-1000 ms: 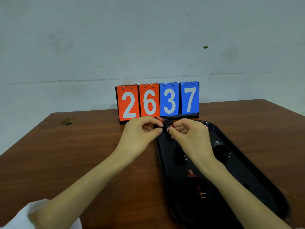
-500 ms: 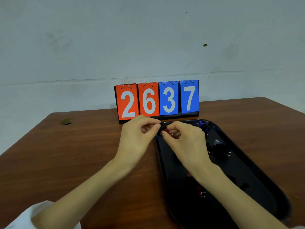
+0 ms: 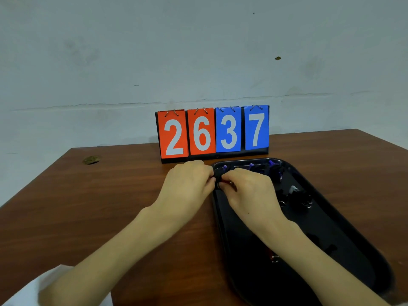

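My left hand [image 3: 187,184] and my right hand [image 3: 247,191] meet at the far left corner of a black tray [image 3: 353,257]. Between their fingertips they pinch a small black object with a red part and a metal ring [image 3: 219,181], mostly hidden by the fingers. Inside the tray lie several small pieces: purple ones [image 3: 273,166] along the far rim, black and grey ones with metal rings [image 3: 295,193] to the right, and a red one with a ring [image 3: 272,257] nearer me.
A flip scoreboard [image 3: 213,133] reading 2637 stands on the brown wooden table [image 3: 88,206] just behind the hands, in front of a pale wall. A round cable hole [image 3: 91,160] sits at the table's far left.
Both hands have lowered slightly onto the tray's corner with the small object, and the right hand's fingers have closed further over it. The purple pieces along the far rim have come into view.
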Tool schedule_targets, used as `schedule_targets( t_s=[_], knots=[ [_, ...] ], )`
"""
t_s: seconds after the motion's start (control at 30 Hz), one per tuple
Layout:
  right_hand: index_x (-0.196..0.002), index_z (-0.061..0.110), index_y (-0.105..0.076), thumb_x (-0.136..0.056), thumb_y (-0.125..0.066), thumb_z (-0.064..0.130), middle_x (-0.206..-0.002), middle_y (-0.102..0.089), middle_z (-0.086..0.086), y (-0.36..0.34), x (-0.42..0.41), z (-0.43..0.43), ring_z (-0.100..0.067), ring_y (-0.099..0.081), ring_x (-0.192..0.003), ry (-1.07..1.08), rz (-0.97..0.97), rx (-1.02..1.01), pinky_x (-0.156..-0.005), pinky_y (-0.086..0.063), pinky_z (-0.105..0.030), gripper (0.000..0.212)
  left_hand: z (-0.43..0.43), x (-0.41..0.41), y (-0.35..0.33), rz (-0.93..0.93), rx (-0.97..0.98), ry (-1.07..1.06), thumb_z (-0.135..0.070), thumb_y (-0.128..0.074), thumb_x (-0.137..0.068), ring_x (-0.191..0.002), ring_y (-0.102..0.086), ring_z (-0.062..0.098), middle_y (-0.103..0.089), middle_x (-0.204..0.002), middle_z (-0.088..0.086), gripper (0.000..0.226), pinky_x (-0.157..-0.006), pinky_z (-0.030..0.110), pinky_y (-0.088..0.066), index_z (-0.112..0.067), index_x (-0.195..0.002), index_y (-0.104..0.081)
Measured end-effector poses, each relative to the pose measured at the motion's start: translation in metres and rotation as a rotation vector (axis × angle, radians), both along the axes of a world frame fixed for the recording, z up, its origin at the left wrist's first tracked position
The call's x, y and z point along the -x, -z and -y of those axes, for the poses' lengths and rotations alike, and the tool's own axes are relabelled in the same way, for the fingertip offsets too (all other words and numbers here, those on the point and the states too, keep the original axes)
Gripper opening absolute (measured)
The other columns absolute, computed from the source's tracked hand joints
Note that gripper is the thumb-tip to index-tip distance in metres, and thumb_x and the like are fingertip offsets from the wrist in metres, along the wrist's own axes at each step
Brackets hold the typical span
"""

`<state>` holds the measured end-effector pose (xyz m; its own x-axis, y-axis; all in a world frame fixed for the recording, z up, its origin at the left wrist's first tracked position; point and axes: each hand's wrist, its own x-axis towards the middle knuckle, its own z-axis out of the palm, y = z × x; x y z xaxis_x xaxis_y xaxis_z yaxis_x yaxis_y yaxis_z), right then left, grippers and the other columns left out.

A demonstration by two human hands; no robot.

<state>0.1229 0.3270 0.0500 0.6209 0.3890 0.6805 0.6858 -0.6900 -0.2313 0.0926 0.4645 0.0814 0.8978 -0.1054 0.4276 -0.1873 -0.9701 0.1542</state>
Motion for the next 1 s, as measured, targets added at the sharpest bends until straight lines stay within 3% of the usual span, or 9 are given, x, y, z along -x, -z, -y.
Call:
schedule_targets(
  t_s=[0.13, 0.27, 0.33, 0.4, 0.47, 0.57, 0.73, 1.0],
  knots=[
    [-0.076, 0.012, -0.069, -0.078, -0.069, 0.015, -0.069, -0.067, -0.001, 0.003, -0.002, -0.001, -0.020, -0.063, -0.061, 0.010, -0.026, 0.071, -0.056, -0.055, -0.038, 0.004, 0.001, -0.002, 0.005, 0.008, -0.034, 0.002, -0.031, -0.047, -0.095, -0.084, -0.058, 0.013, -0.059, -0.095, -0.002, 0.021, -0.075, 0.026, -0.050, -0.017, -0.100, -0.061],
    [-0.091, 0.015, -0.069, -0.089, -0.057, 0.026, -0.085, -0.068, 0.000, 0.003, -0.001, -0.003, -0.018, -0.063, -0.079, 0.014, -0.165, 0.147, -0.073, -0.052, -0.034, 0.016, -0.001, -0.008, 0.017, -0.002, -0.047, 0.031, -0.026, -0.050, -0.092, -0.080, -0.056, 0.012, -0.053, -0.084, -0.005, 0.017, -0.072, 0.026, -0.048, -0.015, -0.092, -0.062],
    [-0.092, 0.017, -0.069, -0.089, -0.057, 0.030, -0.086, -0.069, 0.002, 0.001, -0.002, -0.001, -0.016, -0.063, -0.082, 0.030, -0.212, 0.128, -0.076, -0.051, -0.034, 0.018, -0.005, -0.011, 0.020, 0.003, 0.189, 0.039, -0.021, -0.059, -0.085, -0.070, -0.056, 0.010, -0.059, -0.076, -0.003, 0.011, -0.067, 0.026, -0.050, -0.014, -0.083, -0.067],
    [-0.090, 0.018, -0.070, -0.086, -0.061, 0.032, -0.084, -0.070, 0.003, -0.001, -0.004, -0.001, -0.015, -0.063, -0.081, 0.041, -0.227, 0.069, -0.077, -0.052, -0.035, 0.017, -0.008, -0.015, 0.018, -0.045, 0.607, 0.025, -0.013, -0.063, -0.081, -0.062, -0.056, 0.005, -0.065, -0.072, 0.001, 0.008, -0.060, 0.017, -0.049, -0.012, -0.078, -0.070],
    [-0.090, 0.019, -0.071, -0.085, -0.063, 0.033, -0.085, -0.071, 0.003, -0.004, -0.003, 0.000, -0.014, -0.064, -0.082, 0.048, -0.242, 0.033, -0.078, -0.052, -0.034, 0.017, -0.010, -0.018, 0.016, -0.204, 0.951, 0.017, -0.011, -0.060, -0.084, -0.055, -0.053, 0.002, -0.063, -0.069, 0.002, 0.013, -0.052, 0.012, -0.045, -0.007, -0.081, -0.072],
    [-0.096, 0.020, -0.070, -0.087, -0.060, 0.034, -0.090, -0.071, 0.004, -0.005, -0.002, 0.001, -0.011, -0.063, -0.085, 0.058, -0.280, 0.060, -0.081, -0.051, -0.030, 0.019, -0.017, -0.022, 0.015, -0.541, 1.155, 0.069, -0.014, -0.055, -0.088, -0.049, -0.036, 0.007, -0.044, -0.059, -0.001, 0.026, -0.045, 0.017, -0.028, 0.006, -0.099, -0.066],
    [-0.096, 0.019, -0.069, -0.088, -0.059, 0.033, -0.091, -0.070, 0.004, -0.004, -0.003, 0.002, -0.013, -0.063, -0.086, 0.060, -0.286, 0.072, -0.081, -0.051, -0.032, 0.019, -0.022, -0.023, 0.012, -0.670, 1.143, 0.181, -0.025, -0.061, -0.088, -0.053, -0.040, 0.008, -0.046, -0.061, 0.001, 0.025, -0.049, 0.019, -0.033, 0.000, -0.089, -0.065],
    [-0.096, 0.018, -0.069, -0.087, -0.059, 0.034, -0.090, -0.070, 0.003, -0.005, -0.003, 0.001, -0.014, -0.063, -0.085, 0.071, -0.287, 0.081, -0.079, -0.052, -0.034, 0.021, -0.018, -0.021, 0.010, -0.386, 0.980, 0.138, -0.006, -0.061, -0.087, -0.063, -0.067, 0.015, -0.067, -0.075, 0.012, 0.010, -0.062, 0.025, -0.058, -0.003, -0.095, -0.067]
  ],
)
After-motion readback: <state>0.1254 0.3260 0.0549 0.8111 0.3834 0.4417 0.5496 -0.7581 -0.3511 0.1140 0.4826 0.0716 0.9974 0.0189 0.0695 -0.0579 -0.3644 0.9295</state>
